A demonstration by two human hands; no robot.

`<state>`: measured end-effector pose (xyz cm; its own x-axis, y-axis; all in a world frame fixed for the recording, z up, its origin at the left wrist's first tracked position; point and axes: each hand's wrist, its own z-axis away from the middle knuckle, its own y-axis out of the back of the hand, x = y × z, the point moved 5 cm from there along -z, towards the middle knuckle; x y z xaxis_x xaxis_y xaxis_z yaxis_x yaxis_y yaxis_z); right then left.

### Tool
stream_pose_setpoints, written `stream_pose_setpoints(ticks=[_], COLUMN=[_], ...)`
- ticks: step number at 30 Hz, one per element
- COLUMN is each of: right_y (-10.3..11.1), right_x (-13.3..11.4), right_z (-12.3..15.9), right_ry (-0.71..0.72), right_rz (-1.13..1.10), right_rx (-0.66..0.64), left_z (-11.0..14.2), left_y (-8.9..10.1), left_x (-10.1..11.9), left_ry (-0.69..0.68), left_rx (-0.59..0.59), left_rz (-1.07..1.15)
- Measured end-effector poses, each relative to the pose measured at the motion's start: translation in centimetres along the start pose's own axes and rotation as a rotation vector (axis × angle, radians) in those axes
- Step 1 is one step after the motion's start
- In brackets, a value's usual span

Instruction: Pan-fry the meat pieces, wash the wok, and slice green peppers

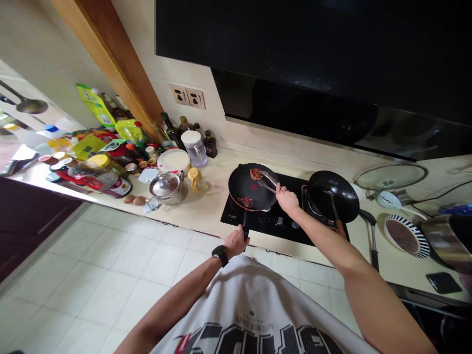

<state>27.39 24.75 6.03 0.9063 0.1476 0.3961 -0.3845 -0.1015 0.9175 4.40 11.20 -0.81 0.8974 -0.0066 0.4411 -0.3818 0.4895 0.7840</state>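
Observation:
A dark frying pan sits over the left burner of the black gas stove. My left hand is closed around the pan's handle, near the counter's front edge. Metal tongs are gripped in my right hand, which reaches over the pan's right rim. The tongs' tips are at a browned piece of meat at the back of the pan; whether it is lifted off the surface I cannot tell. A second piece of meat lies near the front rim.
A black wok with a wooden-handled utensil stands on the right burner. Farther right are a spatula, a striped bowl and a phone. To the left are a lidded pot, an oil dispenser and many bottles. The range hood hangs overhead.

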Motion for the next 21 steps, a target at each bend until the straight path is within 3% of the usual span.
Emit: stream_pose_setpoints(ticks=[12, 18, 21], right_y=[-1.2, -1.5, -1.1], right_x=[-1.1, -0.9, 0.1], right_z=[-0.4, -0.7, -0.9], right_ry=[0.056, 0.059, 0.005], right_rz=[0.015, -0.061, -0.212], right_rx=[0.041, -0.053, -0.099], left_z=[-0.1, -0.2, -0.3], left_y=[-0.2, -0.2, -0.4], left_x=[0.0, 0.0, -0.1], left_ry=[-0.018, -0.015, -0.021], left_rx=[0.002, -0.008, 0.001], left_rz=[0.024, 0.012, 0.013])
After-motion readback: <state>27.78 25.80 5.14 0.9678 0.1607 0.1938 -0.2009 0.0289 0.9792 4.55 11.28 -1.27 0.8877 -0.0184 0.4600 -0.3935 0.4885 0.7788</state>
